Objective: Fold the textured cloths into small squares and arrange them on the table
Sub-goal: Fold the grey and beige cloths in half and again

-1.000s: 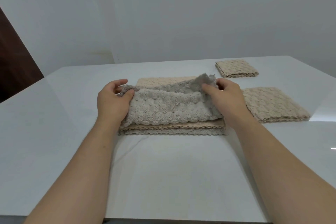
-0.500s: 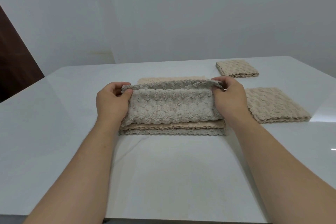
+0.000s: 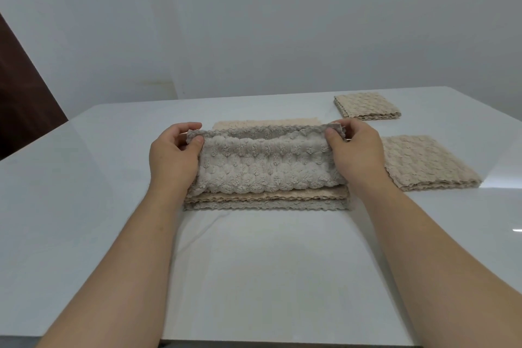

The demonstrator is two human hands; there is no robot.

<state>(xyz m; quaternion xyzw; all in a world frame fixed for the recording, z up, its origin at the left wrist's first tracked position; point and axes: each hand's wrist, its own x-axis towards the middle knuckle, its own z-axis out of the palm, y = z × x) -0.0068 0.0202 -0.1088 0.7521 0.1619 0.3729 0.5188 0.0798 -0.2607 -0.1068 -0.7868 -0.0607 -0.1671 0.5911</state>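
Grey cloth (image 3: 268, 162), seemingly doubled, pinched between both hands (image 3: 173, 157) (image 3: 358, 153).

Nubbly, fluffy grey cloth (image 3: 265, 161); bumpy beige folded cloths (image 3: 423, 161); smooth glossy white table (image 3: 84, 206).

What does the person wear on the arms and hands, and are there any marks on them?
Nothing worn shows. The left hand and the right hand have no gloves, and no ring is visible. Both forearms are bare down to the picture's edge: no sleeve, watch, bracelet or marking.

No legible text or labels anywhere.
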